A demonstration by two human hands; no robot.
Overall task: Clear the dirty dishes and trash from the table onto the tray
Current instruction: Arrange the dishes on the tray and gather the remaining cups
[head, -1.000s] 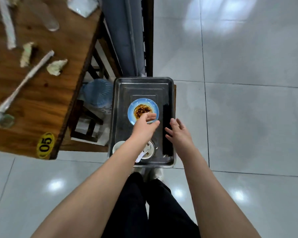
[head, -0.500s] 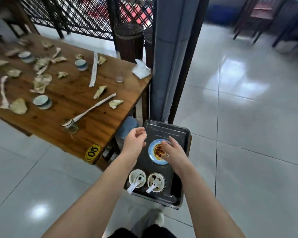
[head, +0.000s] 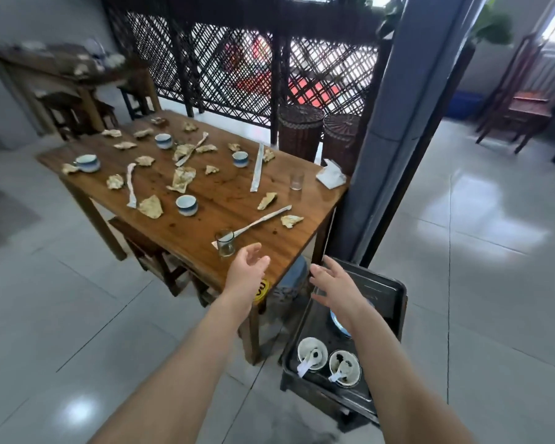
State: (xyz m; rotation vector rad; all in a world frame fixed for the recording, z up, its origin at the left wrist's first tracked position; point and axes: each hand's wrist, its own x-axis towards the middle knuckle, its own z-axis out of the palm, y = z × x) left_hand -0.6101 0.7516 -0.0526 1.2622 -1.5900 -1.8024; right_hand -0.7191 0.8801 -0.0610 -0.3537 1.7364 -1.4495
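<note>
Reaching: L hand, loose & empty, near glass at near table edge.
R hand: spread, empty, over tray.
Tray: 2 bowls, 1 plate aboard.
Next: grip glass upright, carry to tray.

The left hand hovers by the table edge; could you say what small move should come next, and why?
Probably reach the left hand forward and grip the glass: it stands nearest, just beyond that hand, which is open and holds nothing.
</note>
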